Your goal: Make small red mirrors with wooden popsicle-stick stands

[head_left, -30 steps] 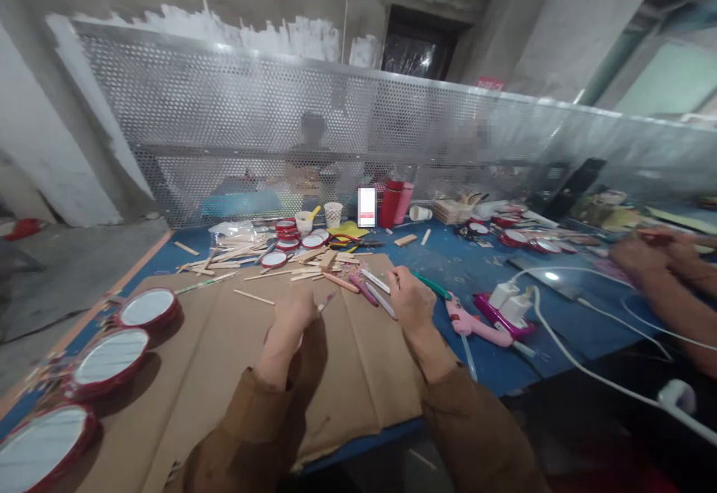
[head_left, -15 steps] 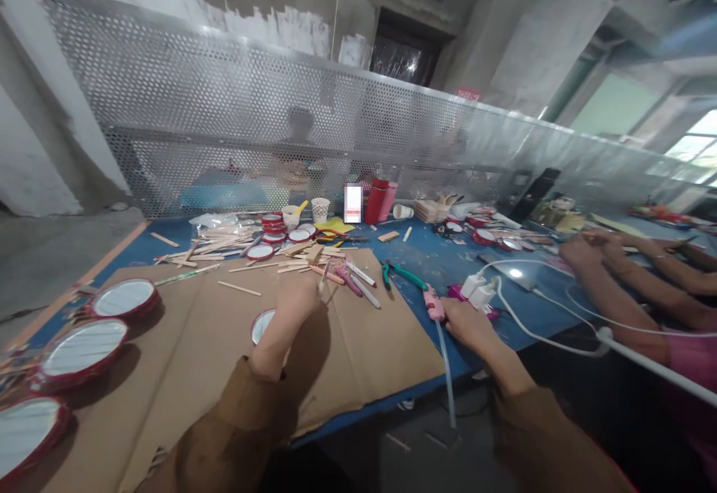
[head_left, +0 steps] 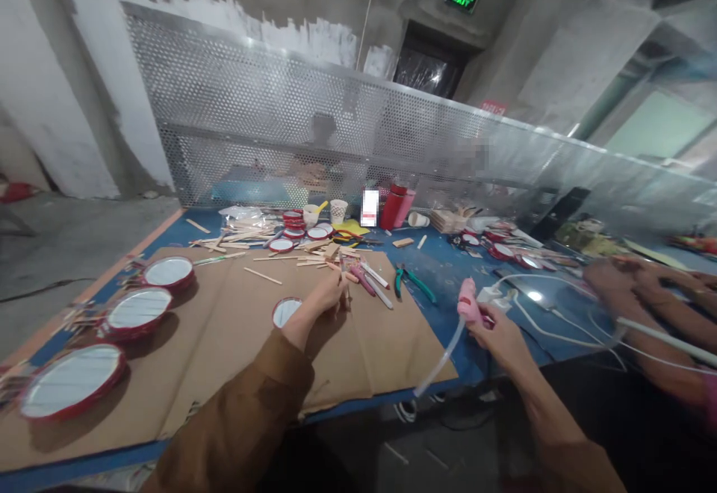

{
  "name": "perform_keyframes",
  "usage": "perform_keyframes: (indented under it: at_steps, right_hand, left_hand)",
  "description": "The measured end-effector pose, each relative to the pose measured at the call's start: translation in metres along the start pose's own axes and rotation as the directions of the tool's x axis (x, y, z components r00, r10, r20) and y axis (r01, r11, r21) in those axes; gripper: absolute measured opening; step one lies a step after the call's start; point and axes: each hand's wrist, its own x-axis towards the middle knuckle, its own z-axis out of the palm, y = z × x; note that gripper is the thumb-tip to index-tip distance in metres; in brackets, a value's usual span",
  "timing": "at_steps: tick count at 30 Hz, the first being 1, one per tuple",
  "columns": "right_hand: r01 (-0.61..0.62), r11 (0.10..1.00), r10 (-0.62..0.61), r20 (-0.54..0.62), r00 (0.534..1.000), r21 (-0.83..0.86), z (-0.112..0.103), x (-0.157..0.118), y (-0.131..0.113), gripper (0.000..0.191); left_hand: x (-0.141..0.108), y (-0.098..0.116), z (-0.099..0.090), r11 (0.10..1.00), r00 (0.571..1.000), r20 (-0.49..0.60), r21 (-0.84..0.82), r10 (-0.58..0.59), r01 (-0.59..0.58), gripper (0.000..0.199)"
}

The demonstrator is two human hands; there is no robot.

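My right hand (head_left: 496, 335) is closed around the handle of a pink hot glue gun (head_left: 468, 300). A long translucent glue stick (head_left: 440, 368) sticks out of its back end. My left hand (head_left: 325, 295) is pinched over the cardboard (head_left: 330, 362) on what looks like a thin wooden stick (head_left: 343, 275); the fingertips partly hide it. Partly behind the left wrist lies a small round red-rimmed disc (head_left: 284, 311) with a pale face. Beyond that hand are several markers (head_left: 378, 287) and a pile of wooden sticks (head_left: 311, 258).
Larger red-rimmed discs (head_left: 137, 310) line the cardboard's left side. Green-handled pliers (head_left: 417, 284) lie on the blue table (head_left: 442, 261). White cables (head_left: 552, 302) and plugs sit by my right hand. Another person's arms (head_left: 632, 299) rest at far right. Bottles (head_left: 393, 205) stand behind.
My right hand has raised the glue gun clear of the pliers and tilted it, its tip now pointing up. My left hand has shifted slightly away from the small disc. The view has turned left.
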Motion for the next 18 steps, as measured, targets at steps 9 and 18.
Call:
perform_keyframes:
  at_steps: [9, 18]
  right_hand:
    - [-0.087, 0.704, -0.136, 0.254, 0.958, 0.705, 0.097, -0.029, -0.116, 0.054]
    - [-0.205, 0.736, -0.088, 0.391, 0.916, 0.645, 0.132, -0.048, -0.116, 0.05]
  left_hand:
    - [-0.003, -0.001, -0.004, 0.996, 1.0, 0.027, -0.085, 0.009, -0.007, 0.018]
    - [-0.011, 0.01, -0.005, 0.997, 0.999, 0.028, -0.074, -0.036, 0.038, 0.023]
